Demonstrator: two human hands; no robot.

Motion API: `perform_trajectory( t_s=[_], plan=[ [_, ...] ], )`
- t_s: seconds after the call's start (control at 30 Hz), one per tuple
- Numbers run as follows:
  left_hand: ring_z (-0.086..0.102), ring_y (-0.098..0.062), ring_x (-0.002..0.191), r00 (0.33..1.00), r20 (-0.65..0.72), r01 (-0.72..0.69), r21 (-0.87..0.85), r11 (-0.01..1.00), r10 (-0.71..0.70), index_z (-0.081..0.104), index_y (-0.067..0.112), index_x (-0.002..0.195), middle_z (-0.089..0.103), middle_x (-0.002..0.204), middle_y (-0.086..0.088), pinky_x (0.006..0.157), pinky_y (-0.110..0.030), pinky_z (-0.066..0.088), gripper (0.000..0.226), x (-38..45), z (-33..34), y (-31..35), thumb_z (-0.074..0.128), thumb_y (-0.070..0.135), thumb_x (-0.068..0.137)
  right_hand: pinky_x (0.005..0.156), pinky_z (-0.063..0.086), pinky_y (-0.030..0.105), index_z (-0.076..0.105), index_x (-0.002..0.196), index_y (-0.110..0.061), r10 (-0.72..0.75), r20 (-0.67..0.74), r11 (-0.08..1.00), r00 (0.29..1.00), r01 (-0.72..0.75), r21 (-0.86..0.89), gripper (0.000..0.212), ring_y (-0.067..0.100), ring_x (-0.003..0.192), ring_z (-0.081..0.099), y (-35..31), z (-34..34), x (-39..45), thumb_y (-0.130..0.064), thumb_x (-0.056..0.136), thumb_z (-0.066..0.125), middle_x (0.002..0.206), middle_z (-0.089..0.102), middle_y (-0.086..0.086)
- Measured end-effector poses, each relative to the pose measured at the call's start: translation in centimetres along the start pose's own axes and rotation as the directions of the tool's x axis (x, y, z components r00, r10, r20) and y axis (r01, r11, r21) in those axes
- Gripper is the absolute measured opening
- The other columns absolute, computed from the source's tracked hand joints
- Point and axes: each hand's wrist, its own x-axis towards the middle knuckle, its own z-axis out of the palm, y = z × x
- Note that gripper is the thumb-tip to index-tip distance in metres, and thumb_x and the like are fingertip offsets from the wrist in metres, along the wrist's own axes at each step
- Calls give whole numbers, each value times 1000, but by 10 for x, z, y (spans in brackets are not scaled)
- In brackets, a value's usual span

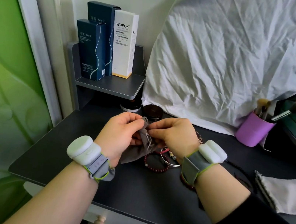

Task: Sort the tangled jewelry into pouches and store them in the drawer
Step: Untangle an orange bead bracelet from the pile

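A: What do the hands hold?

B: I see the left hand (pixel 118 136) and the right hand (pixel 173 135) both pinching the top of one grey pouch (pixel 140 150), fingers curled on the cloth. The pouch hangs down between them and its lower part lies on the dark desk (pixel 71 150).

A: And the jewelry?

B: I see it on the desk just under the right hand: a red bead bracelet (pixel 155 164) and a silver bangle (pixel 171 163). Another pouch (pixel 283 193) lies flat, well apart on the right. A drawer knob (pixel 100 220) shows below the desk edge.
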Motion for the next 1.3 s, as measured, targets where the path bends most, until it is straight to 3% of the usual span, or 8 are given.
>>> perform_trajectory(
  t_s=[0.23, 0.4, 0.57, 0.7, 0.83, 0.97, 1.13, 1.3],
  plan=[
    [57, -18, 56, 998, 43, 39, -115, 993, -34, 61, 11, 79, 58, 62, -6, 51, -27, 51, 18, 0, 0, 6, 50, 6, 92, 48, 54, 32, 66, 83, -13, 89, 46, 993, 995, -85, -88, 14, 24, 58, 61, 1, -5, 3, -16, 73, 76, 72, 65, 10],
    [52, -17, 53, 1000, -30, 0, 114, 993, 3, 63, 15, 77, 58, 61, -3, 49, -27, 41, 16, 2, 0, 0, 54, 10, 90, 45, 50, 31, 67, 64, -13, 109, 0, 993, 994, -109, 45, 12, 28, 53, 56, -4, -8, 4, -12, 74, 74, 65, 62, 10],
    [51, -16, 49, 998, 7, -59, 333, 941, 60, 65, 17, 76, 59, 57, 3, 44, -27, 41, 8, 2, -6, -2, 70, 23, 80, 39, 43, 23, 69, 72, -5, 70, -4, 992, 998, -69, 109, 10, 17, 43, 51, -14, -9, 5, -13, 74, 75, 61, 61, 8],
    [51, -11, 45, 992, -45, -100, 329, 939, 121, 65, 18, 70, 59, 52, 5, 43, -23, 41, 12, 3, -5, 2, 66, 12, 81, 44, 50, 26, 68, 71, -8, 62, 11, 989, 998, -63, 131, 6, 17, 48, 54, -15, -8, 5, -6, 77, 72, 62, 62, 8],
    [53, -9, 46, 969, -129, -154, 341, 927, 209, 65, 19, 74, 61, 56, 5, 47, -24, 44, 9, 9, -8, 11, 65, 13, 81, 69, 56, 43, 68, 77, -9, 43, 69, 973, 997, -58, 224, 15, 26, 65, 61, -10, -6, 7, 5, 81, 63, 72, 66, 10],
    [58, -16, 58, 937, -155, -199, 503, 841, 314, 64, 24, 75, 64, 67, 2, 64, -38, 55, 7, 15, -14, 14, 66, 20, 81, 69, 57, 41, 69, 85, -8, 19, 102, 970, 995, -43, 241, 22, 25, 71, 64, -8, 0, 9, 10, 83, 56, 81, 68, 11],
    [58, -16, 61, 969, -98, -129, 587, 799, 228, 64, 24, 71, 62, 63, 6, 73, -45, 57, 10, 11, -12, -2, 69, 21, 79, 82, 55, 41, 66, 92, -5, 64, 110, 968, 992, -89, 233, 19, 25, 80, 67, 1, -12, 10, 9, 85, 55, 87, 69, 12],
    [55, -9, 55, 990, -18, -105, 582, 806, 142, 66, 26, 70, 60, 59, 10, 60, -31, 48, 10, 6, 3, -11, 74, 20, 73, 73, 56, 33, 67, 87, -8, 35, 58, 995, 998, -39, 87, 16, 26, 81, 66, 10, -44, 1, 6, 83, 60, 94, 70, 17]
  ],
)
